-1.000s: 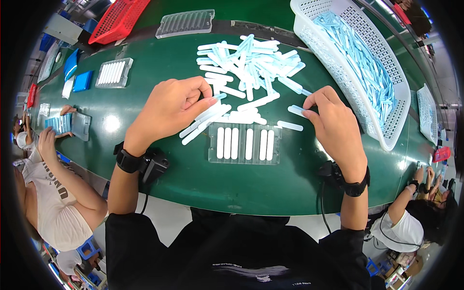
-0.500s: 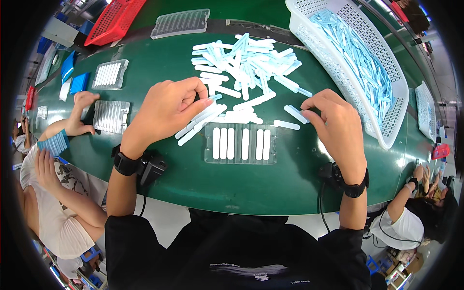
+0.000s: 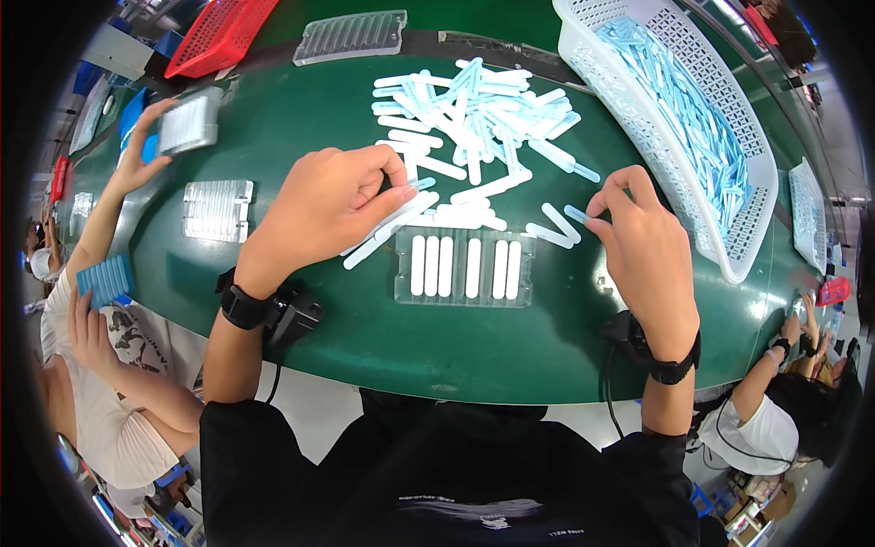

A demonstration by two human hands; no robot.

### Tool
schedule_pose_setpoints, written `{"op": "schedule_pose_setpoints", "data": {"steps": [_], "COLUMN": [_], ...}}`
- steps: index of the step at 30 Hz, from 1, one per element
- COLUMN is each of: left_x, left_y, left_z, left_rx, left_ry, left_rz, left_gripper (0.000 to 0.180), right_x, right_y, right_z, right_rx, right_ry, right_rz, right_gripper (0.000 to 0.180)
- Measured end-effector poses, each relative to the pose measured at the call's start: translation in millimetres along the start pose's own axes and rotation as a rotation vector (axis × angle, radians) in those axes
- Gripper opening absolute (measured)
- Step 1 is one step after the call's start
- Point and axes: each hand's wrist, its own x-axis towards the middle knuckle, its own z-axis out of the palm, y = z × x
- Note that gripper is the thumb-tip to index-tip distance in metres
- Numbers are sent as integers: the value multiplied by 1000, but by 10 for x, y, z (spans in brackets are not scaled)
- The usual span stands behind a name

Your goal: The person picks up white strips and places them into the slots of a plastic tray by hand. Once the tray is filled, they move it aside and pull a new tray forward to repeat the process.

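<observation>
My left hand is closed in a pinch at the left edge of the loose pile, with a pale blue flat stick showing at its fingertips. Thumb and finger of my right hand grip another pale blue flat stick by one end, right of the pile. Two loose sticks lie just left of that hand. Between my hands sits a clear slotted tray with several white round-ended sticks upright in its slots and gaps among them. The heaped white and pale blue sticks lie beyond it.
A white perforated basket full of pale blue sticks stands at the right. Far left are a red basket and a clear tray. A co-worker's hand holds a filled tray near another clear tray.
My right hand now holds its stick apart from the two lying beside it. My left hand keeps its pinch. The co-worker at left has lifted the filled tray off the table.
</observation>
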Motion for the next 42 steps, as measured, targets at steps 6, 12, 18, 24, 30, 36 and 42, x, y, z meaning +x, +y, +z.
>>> {"op": "schedule_pose_setpoints", "data": {"steps": [6, 12, 18, 24, 30, 36, 42], "left_x": [-9, -25, -97, -196, -304, -498, -672], "left_y": [18, 90, 463, 644, 747, 624, 575], "left_z": [30, 28, 75, 238, 221, 173, 308], "left_rx": [14, 12, 18, 136, 181, 309, 402], "left_ry": [1, 20, -3, -86, -32, -189, -127], "left_rz": [2, -16, 31, -37, 60, 205, 276], "left_gripper": [17, 25, 39, 46, 28, 48, 54], "right_x": [-76, -87, -102, -27, -50, -141, -279], "right_y": [26, -15, -239, -297, -311, -333, -336], "right_z": [-11, 1, 69, 61, 148, 2, 94], "right_rx": [-26, 7, 537, 537, 516, 359, 42], "right_ry": [-64, -2, 137, 44, 6, -120, 24], "right_rz": [-36, -42, -208, -253, -359, -477, -679], "right_gripper": [8, 10, 14, 15, 21, 37, 33]}}
